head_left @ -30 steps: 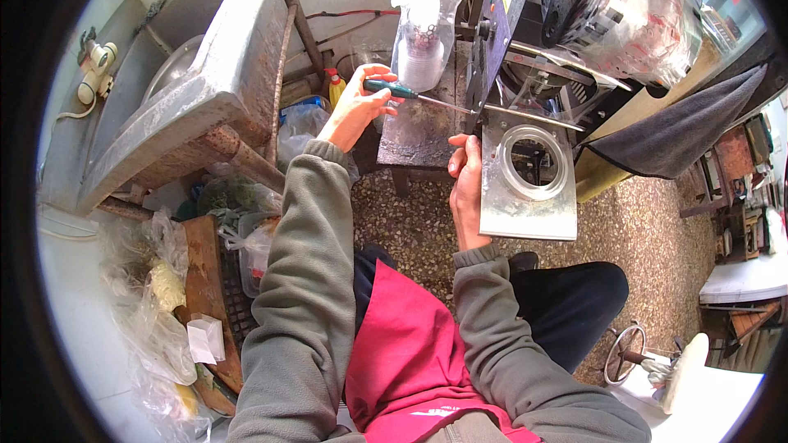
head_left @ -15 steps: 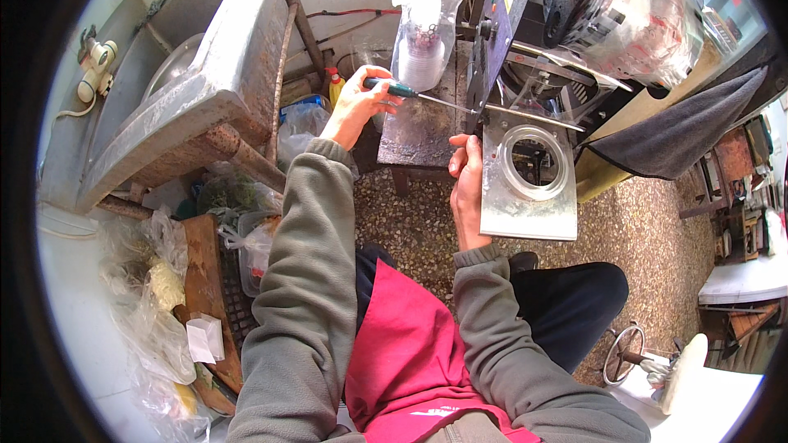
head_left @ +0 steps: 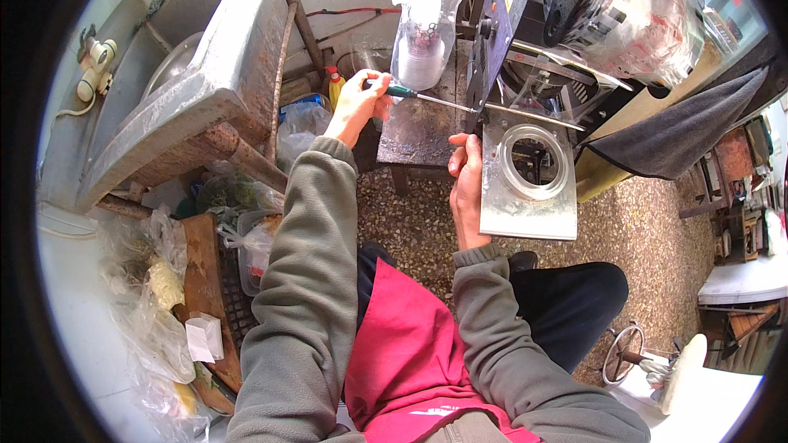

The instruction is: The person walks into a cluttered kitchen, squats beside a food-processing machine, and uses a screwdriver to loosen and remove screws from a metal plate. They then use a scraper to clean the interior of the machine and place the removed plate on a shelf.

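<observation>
While the screwdriver hangs over the dark surface, open room shows between its shaft and the near edge. Its long axis runs rightward, slanting slightly toward the person, tip at the upright panel. The left hand has fingers clamped on the handle; the right hand curls beside the metal plate, its grip unclear.

The screwdriver shaft is smooth, glossy metal.
</observation>
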Action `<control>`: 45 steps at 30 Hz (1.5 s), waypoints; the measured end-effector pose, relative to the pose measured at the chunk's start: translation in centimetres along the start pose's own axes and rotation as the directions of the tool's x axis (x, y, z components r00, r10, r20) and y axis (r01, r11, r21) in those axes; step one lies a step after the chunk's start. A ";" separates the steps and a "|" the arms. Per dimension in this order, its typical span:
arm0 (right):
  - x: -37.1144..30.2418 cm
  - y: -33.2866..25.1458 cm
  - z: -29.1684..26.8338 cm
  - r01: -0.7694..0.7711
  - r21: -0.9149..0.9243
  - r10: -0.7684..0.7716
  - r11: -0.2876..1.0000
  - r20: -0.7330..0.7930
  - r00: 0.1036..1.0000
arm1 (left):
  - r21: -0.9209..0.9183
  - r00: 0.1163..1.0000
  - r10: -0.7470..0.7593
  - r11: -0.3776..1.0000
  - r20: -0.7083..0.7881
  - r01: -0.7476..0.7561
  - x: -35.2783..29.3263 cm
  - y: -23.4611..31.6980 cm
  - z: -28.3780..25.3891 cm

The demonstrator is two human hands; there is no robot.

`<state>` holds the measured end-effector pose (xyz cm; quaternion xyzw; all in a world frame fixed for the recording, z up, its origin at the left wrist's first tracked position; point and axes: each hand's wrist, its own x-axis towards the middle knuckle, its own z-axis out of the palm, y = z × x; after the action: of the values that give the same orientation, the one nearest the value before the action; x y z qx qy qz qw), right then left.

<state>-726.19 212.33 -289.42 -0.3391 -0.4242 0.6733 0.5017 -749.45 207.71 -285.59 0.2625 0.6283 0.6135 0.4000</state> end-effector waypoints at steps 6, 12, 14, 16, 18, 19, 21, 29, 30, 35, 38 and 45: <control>0.2 0.2 -0.1 -0.016 0.002 0.016 1.000 0.005 1.000 | -0.162 0.999 0.009 0.987 0.041 -0.002 -0.7 0.0 0.5; 0.3 0.5 -0.2 -0.023 -0.019 0.023 1.000 0.003 1.000 | -0.069 0.992 0.089 0.994 0.087 -0.083 -0.3 0.4 0.0; 0.3 0.6 -0.2 -0.024 -0.029 0.024 0.999 0.004 1.000 | 0.157 0.997 -0.073 0.985 0.024 0.068 -0.2 0.9 -0.5; 0.2 0.7 -0.1 0.004 -0.016 -0.004 1.000 0.008 1.000 | 0.052 0.996 -0.083 0.995 0.014 0.082 -0.4 1.1 -0.2; 0.3 0.7 0.0 -0.011 -0.013 0.012 1.000 0.006 1.000 | -0.114 0.997 -0.078 0.990 0.004 0.078 -0.9 0.8 0.6; 0.3 0.7 0.0 0.004 -0.017 -0.003 1.000 0.003 1.000 | -0.170 1.000 -0.007 0.985 0.001 0.008 -1.1 0.6 1.1; 0.3 0.7 0.0 -0.008 -0.024 0.008 1.000 -0.005 1.000 | -0.301 0.987 0.159 0.943 0.028 -0.143 -1.3 0.4 1.7; 0.3 0.8 -0.2 -0.031 -0.022 0.031 0.999 0.002 1.000 | 0.151 0.985 -0.175 0.973 0.004 0.172 -0.4 0.9 -0.6; 0.3 0.8 -0.2 -0.030 -0.026 0.030 0.999 0.001 1.000 | 0.045 0.991 -0.133 0.990 0.030 0.132 -0.5 0.6 -0.4; 0.1 0.5 -0.2 -0.022 -0.041 0.021 0.999 -0.008 1.000 | -0.177 0.991 0.081 0.982 0.109 -0.061 -0.7 -0.3 0.2; 0.0 0.2 0.0 -0.002 -0.026 0.002 1.000 -0.008 1.000 | 0.005 0.993 -0.089 0.996 0.082 0.089 -0.5 0.3 -0.6; -0.1 0.0 0.2 0.007 0.004 -0.007 1.000 -0.017 1.000 | -0.130 0.996 -0.091 0.987 0.011 0.091 -1.0 0.0 0.7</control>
<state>-726.34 212.23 -289.33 -0.3422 -0.4199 0.6696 0.5082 -748.37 207.26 -285.33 0.2084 0.5973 0.6335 0.4455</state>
